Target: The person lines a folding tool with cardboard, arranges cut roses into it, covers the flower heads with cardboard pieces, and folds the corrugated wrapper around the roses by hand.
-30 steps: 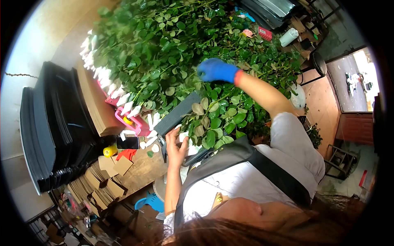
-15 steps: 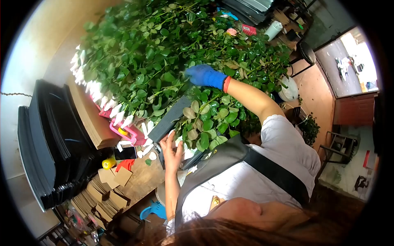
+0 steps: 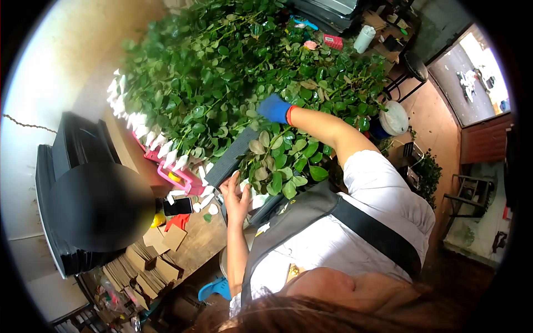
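My right hand (image 3: pixel 275 109), in a blue knit glove with a red cuff, reaches in among leafy green rose stems (image 3: pixel 222 72). Its fingers are blurred and partly lost in the leaves, so their grip cannot be made out. Lower down, my bare left hand (image 3: pixel 236 201) has its thumb and fingers apart at the lower end of a dark grey ridged strip (image 3: pixel 232 158). Close by lies a smaller leafy bunch (image 3: pixel 280 169) beside the strip. White-covered flower heads (image 3: pixel 152 139) line the left edge of the large pile.
A pink frame (image 3: pixel 186 180) and a phone (image 3: pixel 177 207) are on the wooden table (image 3: pixel 202 244). Black sheets (image 3: pixel 83 139) stand stacked at the left, above folded cardboard pieces (image 3: pixel 136 266). A white bucket (image 3: pixel 394 118) and a stool (image 3: pixel 415 67) stand at the right.
The view has shifted slightly. My gloved right hand has moved a little left among the stems, while my left hand stays by the strip. A blurred dark round shape now covers part of the black stack.
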A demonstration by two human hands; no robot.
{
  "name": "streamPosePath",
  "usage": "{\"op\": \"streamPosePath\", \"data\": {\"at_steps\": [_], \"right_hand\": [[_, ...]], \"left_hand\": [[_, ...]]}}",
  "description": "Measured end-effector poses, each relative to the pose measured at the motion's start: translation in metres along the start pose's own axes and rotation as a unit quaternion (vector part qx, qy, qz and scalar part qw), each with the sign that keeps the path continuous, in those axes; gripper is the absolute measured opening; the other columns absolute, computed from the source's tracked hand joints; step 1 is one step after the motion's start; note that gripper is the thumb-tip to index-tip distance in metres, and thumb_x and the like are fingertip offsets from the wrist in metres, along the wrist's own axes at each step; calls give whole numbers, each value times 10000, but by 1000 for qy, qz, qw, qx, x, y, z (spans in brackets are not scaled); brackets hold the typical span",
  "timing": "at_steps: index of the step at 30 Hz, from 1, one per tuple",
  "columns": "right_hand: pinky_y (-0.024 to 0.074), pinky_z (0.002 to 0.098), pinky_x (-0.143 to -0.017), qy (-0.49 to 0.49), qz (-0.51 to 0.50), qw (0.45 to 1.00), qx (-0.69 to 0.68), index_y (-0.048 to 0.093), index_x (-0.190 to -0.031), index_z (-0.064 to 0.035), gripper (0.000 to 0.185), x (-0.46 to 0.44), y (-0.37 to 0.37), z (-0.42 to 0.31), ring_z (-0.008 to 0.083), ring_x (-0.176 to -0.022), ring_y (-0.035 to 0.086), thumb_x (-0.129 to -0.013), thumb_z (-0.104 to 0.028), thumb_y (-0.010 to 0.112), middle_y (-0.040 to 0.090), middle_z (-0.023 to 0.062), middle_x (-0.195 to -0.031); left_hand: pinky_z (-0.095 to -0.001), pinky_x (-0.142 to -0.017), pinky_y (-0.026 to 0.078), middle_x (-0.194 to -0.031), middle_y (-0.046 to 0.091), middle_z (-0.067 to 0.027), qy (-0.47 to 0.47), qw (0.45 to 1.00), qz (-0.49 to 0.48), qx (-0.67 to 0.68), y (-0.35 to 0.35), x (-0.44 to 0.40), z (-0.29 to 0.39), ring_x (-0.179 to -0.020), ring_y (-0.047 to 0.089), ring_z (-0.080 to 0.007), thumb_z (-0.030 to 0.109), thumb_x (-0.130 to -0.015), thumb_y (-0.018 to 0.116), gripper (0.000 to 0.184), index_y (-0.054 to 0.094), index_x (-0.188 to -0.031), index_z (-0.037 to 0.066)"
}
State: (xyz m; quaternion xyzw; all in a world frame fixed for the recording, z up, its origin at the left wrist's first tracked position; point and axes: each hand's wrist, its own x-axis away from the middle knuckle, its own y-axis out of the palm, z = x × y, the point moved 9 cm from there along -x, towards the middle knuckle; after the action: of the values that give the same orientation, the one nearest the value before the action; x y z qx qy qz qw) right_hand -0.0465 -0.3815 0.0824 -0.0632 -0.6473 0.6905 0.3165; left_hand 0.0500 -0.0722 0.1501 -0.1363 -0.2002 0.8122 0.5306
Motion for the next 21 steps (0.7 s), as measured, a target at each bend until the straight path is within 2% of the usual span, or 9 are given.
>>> {"op": "streamPosePath", "data": {"at_steps": [5,9,14,15,16,17,18,19,21], "right_hand": [[549,466,-729,-31,-31,998,50,708,-1113,-157,252,-5,-2,-2,293,-972,707,-902,-170,571,725,90,-1101],[543,421,-816,50,185,959,-209,691,-1125,-190,263,48,-83,53,318,-965,681,-885,-257,603,704,94,-1079],[544,410,-761,100,566,735,-360,693,-1023,-111,206,158,-179,93,322,-928,679,-861,-234,664,696,112,-1007],[550,382,-790,105,540,753,-360,698,-1008,-77,192,169,-189,85,300,-943,689,-847,-181,682,700,120,-1025],[554,369,-799,27,533,814,-231,699,-1003,-63,186,170,-203,63,291,-921,695,-840,-152,701,708,123,-1022],[558,366,-800,-20,482,724,-493,708,-989,-66,170,171,-196,55,293,-901,695,-833,-133,696,709,133,-1013],[561,383,-812,-153,530,741,-383,702,-1063,-72,237,181,-221,21,296,-922,694,-833,-119,674,711,119,-1046],[548,412,-806,-197,476,767,-382,687,-1137,-108,335,167,-230,-5,303,-910,677,-804,-127,710,708,122,-1018],[554,402,-777,-235,533,781,-225,690,-1157,-197,374,166,-231,-42,277,-889,680,-788,-135,680,706,72,-1053]], "left_hand": [[-361,-1010,444,-1250,468,-178,23,1000,-2,-20,-2,1,5,-1171,523,-314,70,-878,705,503,564,-1361,96],[-362,-986,464,-1245,470,-173,20,1000,10,0,-1,1,1,-1148,540,-314,76,-878,709,501,570,-1358,107],[-348,-945,489,-1240,470,-160,-2,999,13,35,0,0,-3,-1137,535,-289,55,-865,721,508,576,-1350,104],[-314,-1002,462,-1225,420,-125,5,1000,-6,6,2,0,-5,-1165,511,-243,30,-890,688,525,530,-1388,79],[-317,-1010,456,-1222,422,-125,2,1000,-7,5,3,0,-2,-1163,511,-242,29,-890,687,523,531,-1387,76],[-321,-1017,450,-1219,425,-126,-1,1000,-10,2,2,2,3,-1162,511,-242,29,-890,687,522,531,-1387,72],[-325,-1025,444,-1216,427,-126,0,1000,-10,0,0,1,6,-1160,511,-241,29,-890,686,520,532,-1386,69],[-338,-1042,428,-1217,431,-130,16,999,-20,-29,2,0,0,-1196,496,-245,30,-892,684,536,516,-1400,65],[-342,-1037,432,-1224,430,-129,10,998,-25,50,4,-3,8,-1226,496,-254,36,-901,673,542,502,-1414,68]]}}
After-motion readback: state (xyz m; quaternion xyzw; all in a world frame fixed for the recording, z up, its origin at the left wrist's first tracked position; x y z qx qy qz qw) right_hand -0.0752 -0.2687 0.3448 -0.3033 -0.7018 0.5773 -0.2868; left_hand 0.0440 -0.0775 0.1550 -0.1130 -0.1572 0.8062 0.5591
